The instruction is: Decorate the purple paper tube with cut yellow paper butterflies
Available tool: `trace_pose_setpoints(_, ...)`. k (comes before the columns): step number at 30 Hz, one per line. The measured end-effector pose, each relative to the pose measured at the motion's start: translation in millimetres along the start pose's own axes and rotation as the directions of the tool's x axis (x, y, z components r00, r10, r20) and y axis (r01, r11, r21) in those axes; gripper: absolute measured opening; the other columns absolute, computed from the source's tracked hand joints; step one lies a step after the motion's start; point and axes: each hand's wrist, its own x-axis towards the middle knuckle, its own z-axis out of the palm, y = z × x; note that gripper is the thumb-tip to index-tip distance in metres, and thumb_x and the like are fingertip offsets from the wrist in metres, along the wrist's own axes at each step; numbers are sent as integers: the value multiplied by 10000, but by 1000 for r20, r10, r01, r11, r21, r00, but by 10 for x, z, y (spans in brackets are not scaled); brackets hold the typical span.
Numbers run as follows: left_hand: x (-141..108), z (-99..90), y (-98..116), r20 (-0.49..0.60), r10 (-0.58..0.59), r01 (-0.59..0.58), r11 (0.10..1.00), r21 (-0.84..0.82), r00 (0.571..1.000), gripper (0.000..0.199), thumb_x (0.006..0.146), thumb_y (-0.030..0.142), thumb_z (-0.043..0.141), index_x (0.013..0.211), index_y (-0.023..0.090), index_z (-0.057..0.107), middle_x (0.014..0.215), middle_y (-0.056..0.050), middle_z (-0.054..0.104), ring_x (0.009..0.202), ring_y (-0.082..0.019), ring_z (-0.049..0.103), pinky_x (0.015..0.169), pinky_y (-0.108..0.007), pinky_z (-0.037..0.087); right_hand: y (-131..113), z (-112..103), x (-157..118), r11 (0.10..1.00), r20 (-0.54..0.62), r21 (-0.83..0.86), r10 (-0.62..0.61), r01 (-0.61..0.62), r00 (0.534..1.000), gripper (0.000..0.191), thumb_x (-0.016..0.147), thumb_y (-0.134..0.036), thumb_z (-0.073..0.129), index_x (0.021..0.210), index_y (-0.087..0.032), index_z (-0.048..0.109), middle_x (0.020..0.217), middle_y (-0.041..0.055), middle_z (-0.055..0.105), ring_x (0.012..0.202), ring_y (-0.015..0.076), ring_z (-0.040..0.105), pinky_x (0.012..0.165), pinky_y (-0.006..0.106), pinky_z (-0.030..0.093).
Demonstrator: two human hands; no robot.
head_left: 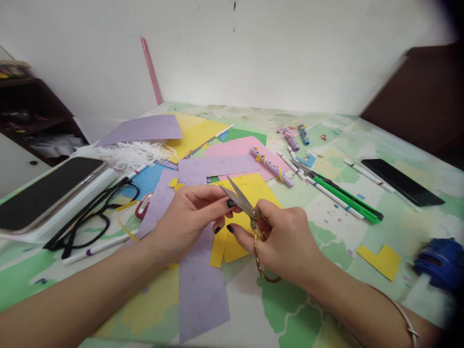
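Pair of scissors (245, 203) with slim grey metal blades parted in a narrow V, a round pivot screw and gold-toned loop handles. Blade tips pointing away and to the left, above a sheet of yellow paper (263, 186) on the worktop (250, 314). Gripped in the right hand (290, 237), with fingers curled closed around the handles and thumb stretched out to the left; lower loop in plain sight at the base of that thumb, upper loop mostly hidden by the fingers. Opposite, the left hand (184, 212), thumb and forefinger pressed together right beside the blades, dark polish on the nails; impossible to tell what, if anything, is pinched there. Under the left hand and nearer the viewer, a long strip of purple paper (205, 299). Beyond the right hand, a purple paper roll (271, 166) wound with yellow. Farther right, a green cutter (344, 198) and a black smartphone (400, 181). Off to the left, black-framed eyeglasses (105, 214) and a heap of white yarn (134, 154). Near the right forearm, a notched yellow offcut (384, 261).
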Motion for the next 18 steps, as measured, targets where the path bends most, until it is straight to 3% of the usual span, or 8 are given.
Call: trace_pose_setpoints(18,2,-18,-23,-3,57,-57,997,46,998,96,795,228,669,836,228,756,712,-19,657,580,-94,496,511,-195,414,15,10,16,998,-21,-50,-27,26,999,406,816,-432,541,605,-231,259,446,-63,334,397,72,248,438,228,190)
